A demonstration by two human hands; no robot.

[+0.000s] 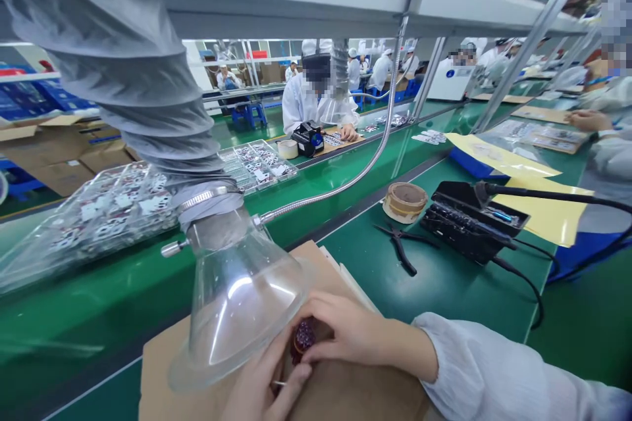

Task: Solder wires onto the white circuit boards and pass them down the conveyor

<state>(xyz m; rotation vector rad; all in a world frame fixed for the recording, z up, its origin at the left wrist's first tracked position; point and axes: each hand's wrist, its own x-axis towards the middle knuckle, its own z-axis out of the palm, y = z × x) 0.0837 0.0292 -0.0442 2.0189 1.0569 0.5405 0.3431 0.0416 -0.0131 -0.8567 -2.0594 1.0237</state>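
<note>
The right hand (358, 335) lies curled over a small dark red part (303, 335), and its fingers (320, 322) press on the top of the part, so it is clenched and seems to grip it. The left hand (266, 385) is closed too, just below and to the left of the part, and seems to pinch a thin metal pin (279, 383). The part sits between the two hands, close over a sheet of brown cardboard (355, 395), and the left hand is the one nearer to the pin. The part looks round and a bit taller than wide, with its long side going up and down, but the fingers hide much of it, so I cannot tell which way it points. The pin lies flat and points left, toward the part's lower edge. A clear glass hood (241, 302) hangs just to the left, over the part's side. On the green table (444, 296) to the right lie black pliers (402, 243), a tape roll (405, 202), and a black soldering station (469, 217).
</note>
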